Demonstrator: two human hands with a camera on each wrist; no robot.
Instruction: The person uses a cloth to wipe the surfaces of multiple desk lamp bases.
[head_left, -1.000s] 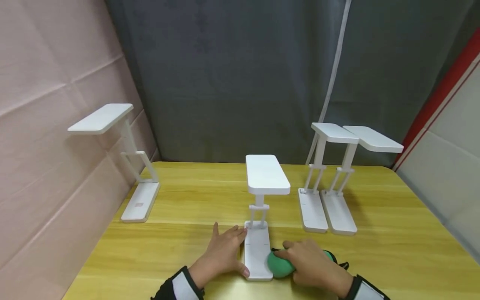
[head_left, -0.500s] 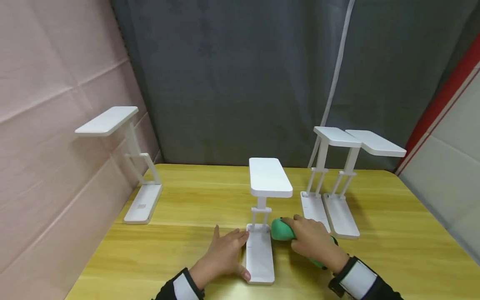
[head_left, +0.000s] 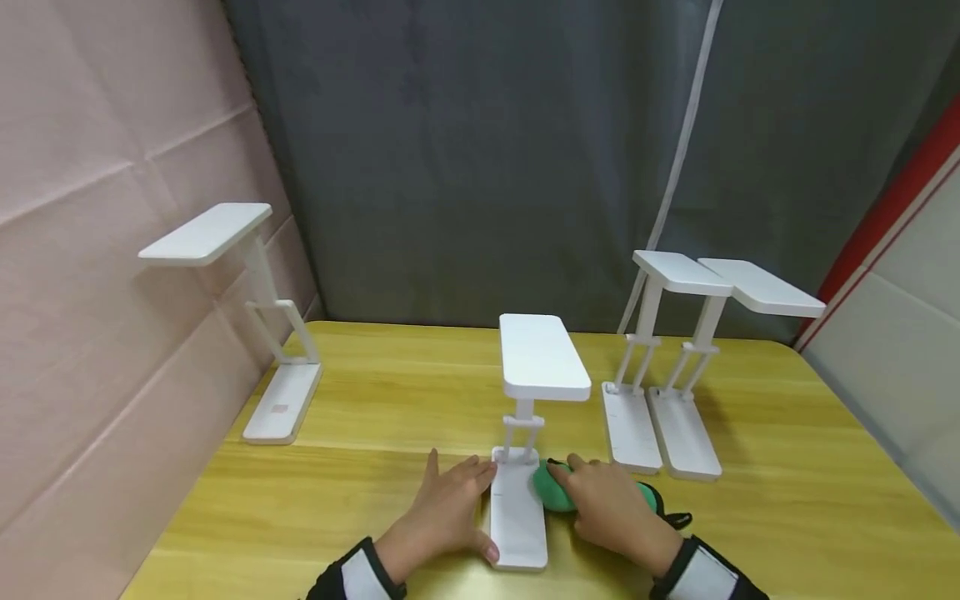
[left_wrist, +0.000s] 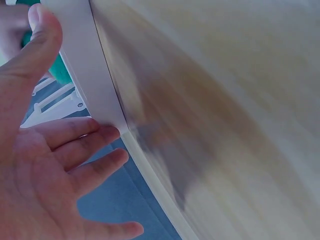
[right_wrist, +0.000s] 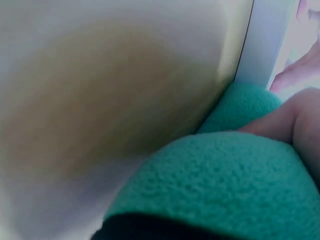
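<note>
Item 1, centre lamp (head_left: 517,521): white, upright, near the 6 o'clock side of the wooden desk (head_left: 375,392). Base lies flat, long axis roughly 12 to 6; the head panel stands on its post above the base's 12 o'clock end, long axis about 11 to 5.

Item 2, green pad (head_left: 553,492): fuzzy, with a black strap (head_left: 678,520). Long axis about 9 to 3, rounded end at 9 against the centre lamp's base.

Left hand (head_left: 446,512): grip wide, fingers straight and spread, thumb and fingertips touching the base along its 9 o'clock side.

Right hand (head_left: 611,508): grip closed around the green pad, index finger along its top.

Others: left lamp (head_left: 282,404) at about 10 o'clock from centre, base 1 to 7; two lamps (head_left: 632,429) at 2, bases side by side, about 11 to 5. Dark curtain (head_left: 450,167) at 12.
</note>
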